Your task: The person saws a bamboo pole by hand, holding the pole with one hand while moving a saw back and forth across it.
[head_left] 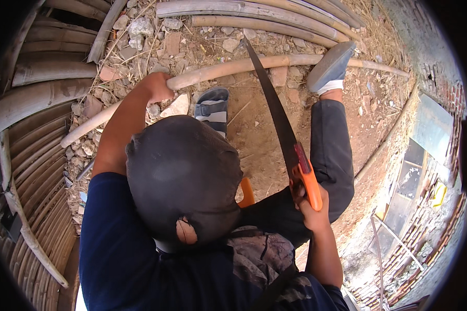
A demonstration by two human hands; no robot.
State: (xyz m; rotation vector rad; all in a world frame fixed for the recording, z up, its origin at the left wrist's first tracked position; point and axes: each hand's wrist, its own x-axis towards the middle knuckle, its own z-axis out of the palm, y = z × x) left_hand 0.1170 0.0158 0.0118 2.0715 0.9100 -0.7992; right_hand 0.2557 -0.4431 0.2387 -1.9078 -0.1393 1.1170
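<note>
A long, pale bamboo pole [218, 72] runs across in front of me, low over the ground. My left hand [160, 87] is closed around it, left of the middle. In my right hand [311, 205] is a hand saw with an orange handle [310, 186], my fingers wrapped round the grip. Its dark blade [272, 103] points away and crosses above the pole; whether the teeth touch it I cannot tell. My right shoe [331, 67] lies over the pole, right of the blade. A rounded dark shape, seemingly my bent left knee, hides the ground by my left sandal [211, 106].
More bamboo poles [264, 26] lie at the far side. On the left are stacked bamboo lengths [41, 150]. Stones and brick pieces [140, 31] cover the dirt around the pole. A rough brick wall [430, 217] stands at the right. Part of an orange object [246, 193] shows beside my knee.
</note>
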